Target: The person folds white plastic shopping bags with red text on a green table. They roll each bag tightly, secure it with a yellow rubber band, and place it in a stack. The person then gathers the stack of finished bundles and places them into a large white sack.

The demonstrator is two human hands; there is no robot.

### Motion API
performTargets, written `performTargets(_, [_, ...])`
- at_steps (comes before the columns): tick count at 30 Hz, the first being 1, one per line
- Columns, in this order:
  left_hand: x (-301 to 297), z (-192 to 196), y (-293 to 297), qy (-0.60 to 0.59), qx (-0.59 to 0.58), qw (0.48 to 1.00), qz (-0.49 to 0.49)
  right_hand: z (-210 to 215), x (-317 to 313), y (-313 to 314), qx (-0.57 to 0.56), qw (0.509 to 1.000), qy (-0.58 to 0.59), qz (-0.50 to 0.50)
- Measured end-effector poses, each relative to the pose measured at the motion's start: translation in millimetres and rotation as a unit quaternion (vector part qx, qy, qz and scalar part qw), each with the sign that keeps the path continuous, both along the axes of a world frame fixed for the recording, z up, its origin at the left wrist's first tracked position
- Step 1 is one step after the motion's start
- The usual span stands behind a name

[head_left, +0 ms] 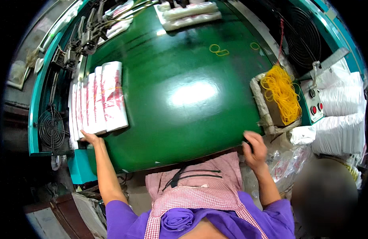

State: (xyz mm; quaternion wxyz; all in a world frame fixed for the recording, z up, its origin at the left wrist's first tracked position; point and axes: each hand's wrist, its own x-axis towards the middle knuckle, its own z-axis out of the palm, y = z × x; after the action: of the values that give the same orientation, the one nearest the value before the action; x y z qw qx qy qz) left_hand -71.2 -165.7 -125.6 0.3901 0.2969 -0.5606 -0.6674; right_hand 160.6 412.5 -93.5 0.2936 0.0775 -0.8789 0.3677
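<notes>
Bags lie already folded against the left hand, grip unclear; the right hand, half-open, looks empty near rubber bands.

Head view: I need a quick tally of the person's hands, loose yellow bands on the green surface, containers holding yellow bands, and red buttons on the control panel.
Hands (left hand, right hand): 2
Loose yellow bands: 3
Container: 1
Red buttons: 2
Total: 8
</notes>
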Motion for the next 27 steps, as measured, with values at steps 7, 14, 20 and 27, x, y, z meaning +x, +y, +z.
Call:
performTargets(7, [11, 23, 27, -0.051, -0.655, 0.751, -0.068, -33, -237, -59, 0.258, 0.961, -0.095, -0.011])
performTargets(14, [-36, 31, 67, -0.033, -0.800, 0.520, -0.297, -61, -366, 79, 0.259, 0.933, -0.144, -0.206])
performTargets(20, [-79, 20, 57, -0.075, -0.773, 0.555, -0.298, -17, -407, 61, 0.415, 0.823, -0.221, -0.319])
performTargets(27, [-84, 13, 53, -0.071, -0.765, 0.558, -0.312, 11, -538, -17, 0.467, 0.881, -0.037, -0.071])
